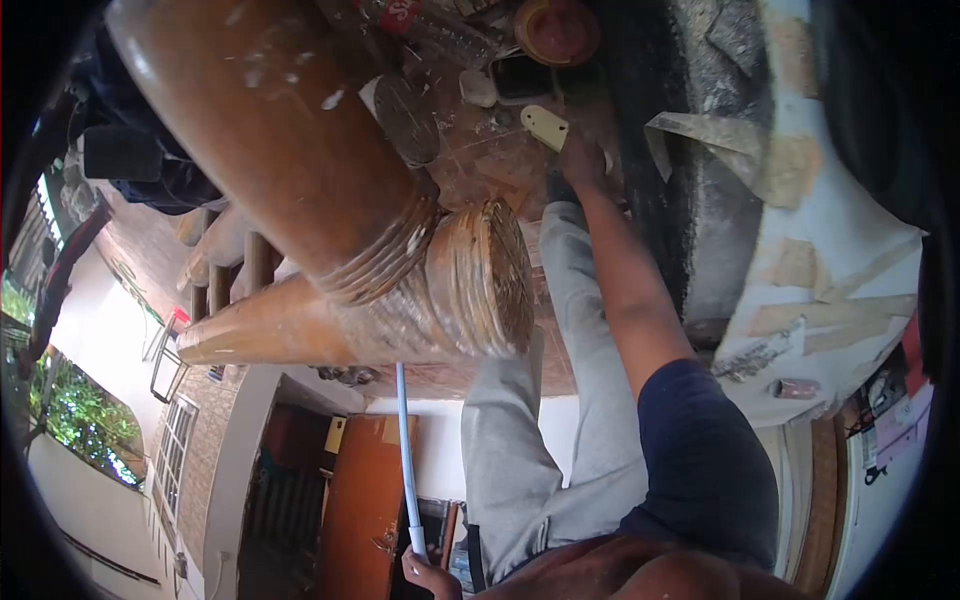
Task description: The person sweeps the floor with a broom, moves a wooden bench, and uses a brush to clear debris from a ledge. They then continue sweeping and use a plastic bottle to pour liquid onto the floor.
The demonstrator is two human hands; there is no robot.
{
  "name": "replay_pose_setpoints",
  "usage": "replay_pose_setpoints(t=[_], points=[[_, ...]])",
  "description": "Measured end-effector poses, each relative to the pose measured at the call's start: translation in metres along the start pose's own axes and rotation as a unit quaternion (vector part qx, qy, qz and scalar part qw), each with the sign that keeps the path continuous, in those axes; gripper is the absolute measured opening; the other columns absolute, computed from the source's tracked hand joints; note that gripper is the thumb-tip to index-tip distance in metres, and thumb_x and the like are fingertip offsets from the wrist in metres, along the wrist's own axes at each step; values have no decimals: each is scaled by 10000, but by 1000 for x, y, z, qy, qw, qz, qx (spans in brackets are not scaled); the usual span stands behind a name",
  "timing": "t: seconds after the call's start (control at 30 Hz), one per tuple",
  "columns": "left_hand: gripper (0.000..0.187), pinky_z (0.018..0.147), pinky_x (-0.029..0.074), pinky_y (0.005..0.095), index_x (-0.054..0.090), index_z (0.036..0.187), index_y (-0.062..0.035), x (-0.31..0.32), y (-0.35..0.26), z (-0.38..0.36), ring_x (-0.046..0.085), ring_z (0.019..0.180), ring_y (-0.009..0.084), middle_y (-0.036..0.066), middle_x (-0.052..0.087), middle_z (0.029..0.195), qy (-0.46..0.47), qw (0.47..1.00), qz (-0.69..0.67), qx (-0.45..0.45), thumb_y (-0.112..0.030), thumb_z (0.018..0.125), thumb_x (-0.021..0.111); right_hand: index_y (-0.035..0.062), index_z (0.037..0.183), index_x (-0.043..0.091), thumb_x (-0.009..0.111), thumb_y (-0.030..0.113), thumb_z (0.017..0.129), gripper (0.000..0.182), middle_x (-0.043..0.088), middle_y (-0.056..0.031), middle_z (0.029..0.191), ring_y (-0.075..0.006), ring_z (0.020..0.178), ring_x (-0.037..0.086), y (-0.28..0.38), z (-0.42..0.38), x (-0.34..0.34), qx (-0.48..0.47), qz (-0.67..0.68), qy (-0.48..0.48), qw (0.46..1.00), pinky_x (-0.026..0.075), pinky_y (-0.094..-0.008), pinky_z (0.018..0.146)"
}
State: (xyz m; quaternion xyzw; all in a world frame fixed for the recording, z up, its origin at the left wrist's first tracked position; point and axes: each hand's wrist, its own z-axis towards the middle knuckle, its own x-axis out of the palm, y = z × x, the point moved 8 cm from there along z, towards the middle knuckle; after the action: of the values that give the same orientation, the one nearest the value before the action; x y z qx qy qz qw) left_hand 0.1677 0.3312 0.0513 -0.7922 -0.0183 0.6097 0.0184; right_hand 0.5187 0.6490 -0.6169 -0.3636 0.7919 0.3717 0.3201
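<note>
Head view: the cream, flat plate with holes (543, 127) sits over the littered, reddish tiled floor (480, 165), fingers of our right hand (583, 162) closed on its near end; a weak pinch could let it slip. Our left hand (430, 578) clasps a slender pale-blue tube (405, 450), which, if swung, could knock the brown, ridged, log-shaped form (270, 130) beside it.

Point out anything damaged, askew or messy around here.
A ragged strip juts loose from the patched white panel, rather than lying flat. White smears mar the brown trunk-shaped piece, interrupting its finish. Scattered clutter makes the floor look untidy.
</note>
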Motion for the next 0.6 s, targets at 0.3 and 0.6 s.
replay_pose_setpoints(t=[0.3, 0.6], points=[[253, 488, 464, 235, 505, 902, 17, -5, 8, 20, 538, 558, 148, 89, 528, 689, 48, 998, -40, -21, -198, 923, 374, 61, 1051, 496, 544, 169, 790, 287, 541, -239, 932, -423, 838, 540, 67, 25, -155, 2, 129, -209, 969, 443, -486, 682], [239, 485, 464, 234, 516, 875, 28, 2, -35, 11, 537, 525, 149, 99, 545, 676, 13, 1000, -11, -7, -170, 906, 385, 70, 1303, 331, 542, 177, 804, 552, 442, -232, 1143, -416, 930, 540, 79, 67, -144, -19, 110, -234, 966, 476, -463, 730]])
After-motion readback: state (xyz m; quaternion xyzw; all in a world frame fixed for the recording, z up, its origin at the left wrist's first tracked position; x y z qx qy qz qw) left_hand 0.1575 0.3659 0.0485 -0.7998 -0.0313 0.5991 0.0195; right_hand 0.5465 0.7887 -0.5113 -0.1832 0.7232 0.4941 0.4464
